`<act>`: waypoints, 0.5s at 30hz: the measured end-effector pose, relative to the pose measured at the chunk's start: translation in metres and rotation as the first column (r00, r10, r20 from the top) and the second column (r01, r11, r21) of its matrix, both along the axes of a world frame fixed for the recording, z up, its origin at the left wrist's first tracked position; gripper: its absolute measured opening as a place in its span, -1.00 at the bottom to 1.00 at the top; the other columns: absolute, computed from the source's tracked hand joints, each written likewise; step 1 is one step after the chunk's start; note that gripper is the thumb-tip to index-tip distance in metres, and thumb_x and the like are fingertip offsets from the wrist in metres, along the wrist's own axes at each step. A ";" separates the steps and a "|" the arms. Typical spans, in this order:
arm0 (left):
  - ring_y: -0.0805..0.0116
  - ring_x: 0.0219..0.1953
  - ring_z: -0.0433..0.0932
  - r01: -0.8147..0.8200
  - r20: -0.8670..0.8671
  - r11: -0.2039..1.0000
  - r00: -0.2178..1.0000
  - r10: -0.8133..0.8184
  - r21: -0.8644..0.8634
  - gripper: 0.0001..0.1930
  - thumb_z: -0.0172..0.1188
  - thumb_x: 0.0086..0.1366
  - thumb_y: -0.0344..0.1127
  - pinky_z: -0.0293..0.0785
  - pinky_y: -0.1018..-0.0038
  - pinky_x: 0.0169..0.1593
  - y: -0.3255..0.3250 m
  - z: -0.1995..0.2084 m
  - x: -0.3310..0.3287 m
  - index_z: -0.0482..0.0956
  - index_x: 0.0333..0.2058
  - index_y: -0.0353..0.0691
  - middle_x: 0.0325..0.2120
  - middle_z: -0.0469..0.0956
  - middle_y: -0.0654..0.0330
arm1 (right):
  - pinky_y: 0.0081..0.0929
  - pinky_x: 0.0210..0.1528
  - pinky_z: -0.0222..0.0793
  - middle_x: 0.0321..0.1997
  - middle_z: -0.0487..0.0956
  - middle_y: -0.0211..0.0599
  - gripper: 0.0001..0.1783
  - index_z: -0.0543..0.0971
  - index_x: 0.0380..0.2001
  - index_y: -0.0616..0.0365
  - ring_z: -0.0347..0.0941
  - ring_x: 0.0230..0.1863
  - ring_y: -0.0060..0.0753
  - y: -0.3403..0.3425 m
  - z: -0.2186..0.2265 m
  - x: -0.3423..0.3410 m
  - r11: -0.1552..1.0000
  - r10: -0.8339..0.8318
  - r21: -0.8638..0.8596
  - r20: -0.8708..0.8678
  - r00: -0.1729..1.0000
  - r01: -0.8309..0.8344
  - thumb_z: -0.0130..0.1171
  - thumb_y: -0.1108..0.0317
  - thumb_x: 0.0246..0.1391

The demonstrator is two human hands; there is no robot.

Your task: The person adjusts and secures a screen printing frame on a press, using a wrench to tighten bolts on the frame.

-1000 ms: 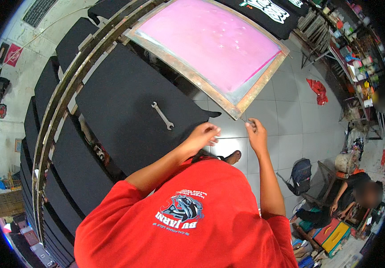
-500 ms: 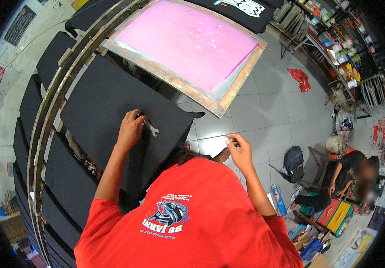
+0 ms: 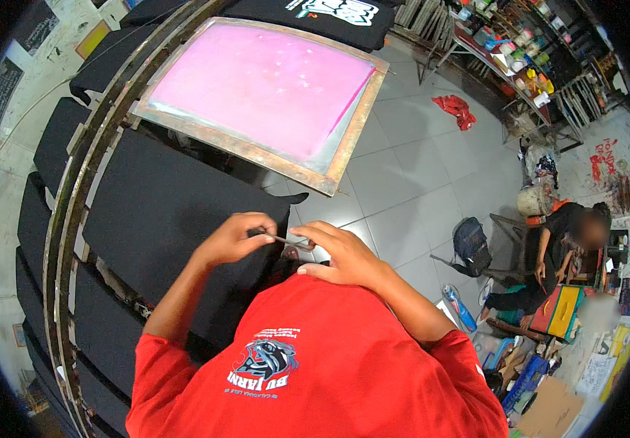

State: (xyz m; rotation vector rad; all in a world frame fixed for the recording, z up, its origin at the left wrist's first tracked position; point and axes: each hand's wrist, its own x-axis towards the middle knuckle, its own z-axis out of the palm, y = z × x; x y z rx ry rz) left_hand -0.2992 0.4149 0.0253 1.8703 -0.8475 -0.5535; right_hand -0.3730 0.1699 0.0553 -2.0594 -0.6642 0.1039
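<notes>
A small metal wrench (image 3: 293, 242) is held above the right edge of a black cloth-covered board (image 3: 176, 182). My left hand (image 3: 236, 237) is closed around one end of it, thumb and fingers pinched together. From the other side my right hand (image 3: 344, 254) meets the wrench's free end. Its thumb and fingers are apart, with that end between them; whether they touch it is hard to make out. Beyond the board lies a printing screen (image 3: 256, 87) with pink mesh in a worn frame.
A curved metal rail (image 3: 66, 212) runs along the left past several black boards. The grey tiled floor (image 3: 410, 160) holds a red plastic bag (image 3: 455, 111) and a dark backpack (image 3: 471, 247). Another person (image 3: 548, 255) sits at the right. Shelves with containers (image 3: 512, 55) stand far right.
My left hand has lifted the wrench off the board's surface and carried it right, toward my body. The right hand has come in leftward to the wrench. The view has shifted slightly.
</notes>
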 end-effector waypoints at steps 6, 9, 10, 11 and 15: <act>0.61 -0.37 0.39 0.034 -0.424 0.952 0.890 -0.167 -0.304 -0.90 0.19 0.15 -0.46 0.35 0.60 -0.27 -0.089 -0.050 0.000 0.48 -0.36 -0.32 -0.44 0.46 0.31 | -0.49 -0.20 0.44 -0.15 0.51 -0.14 -0.68 0.48 -0.13 0.27 0.51 -0.27 -0.41 -0.032 -0.028 -0.033 0.878 -0.358 0.275 -0.167 0.919 0.392 0.14 0.58 -0.04; 0.56 -0.30 0.42 -0.007 -0.566 0.900 0.780 -0.268 -0.436 -0.90 0.18 0.17 -0.47 0.36 0.58 -0.20 -0.124 -0.066 -0.008 0.48 -0.34 -0.32 -0.39 0.47 0.29 | -0.49 -0.21 0.42 -0.21 0.56 -0.13 -0.82 0.51 -0.24 0.26 0.52 -0.28 -0.39 -0.042 -0.045 -0.039 0.819 -0.484 0.262 -0.163 0.859 0.511 0.07 0.55 0.04; 0.56 -0.30 0.42 -0.089 -0.577 0.907 0.796 -0.184 -0.412 -0.90 0.17 0.17 -0.47 0.37 0.57 -0.19 -0.133 -0.073 -0.010 0.47 -0.32 -0.31 -0.38 0.47 0.29 | -0.49 -0.23 0.42 -0.21 0.56 -0.13 -0.85 0.49 -0.27 0.27 0.52 -0.30 -0.39 -0.047 -0.048 -0.038 0.788 -0.538 0.253 -0.161 0.827 0.562 0.05 0.54 0.06; 0.56 -0.30 0.43 -0.173 -0.589 0.907 0.802 -0.095 -0.383 -0.89 0.16 0.18 -0.47 0.37 0.57 -0.19 -0.139 -0.078 -0.014 0.47 -0.31 -0.31 -0.37 0.48 0.29 | -0.49 -0.25 0.42 -0.22 0.56 -0.13 -0.88 0.48 -0.29 0.28 0.52 -0.32 -0.39 -0.052 -0.051 -0.037 0.754 -0.588 0.245 -0.162 0.792 0.610 0.03 0.53 0.07; 0.52 -0.31 0.45 -0.509 -0.613 0.843 0.727 0.311 -0.176 -0.84 0.11 0.24 -0.38 0.37 0.56 -0.24 -0.139 -0.086 -0.028 0.42 -0.23 -0.27 -0.35 0.48 0.26 | -0.50 -0.32 0.42 -0.24 0.57 -0.13 -0.95 0.40 -0.36 0.28 0.52 -0.41 -0.43 -0.063 -0.067 -0.026 0.619 -0.755 0.272 -0.050 0.654 0.736 -0.03 0.51 0.12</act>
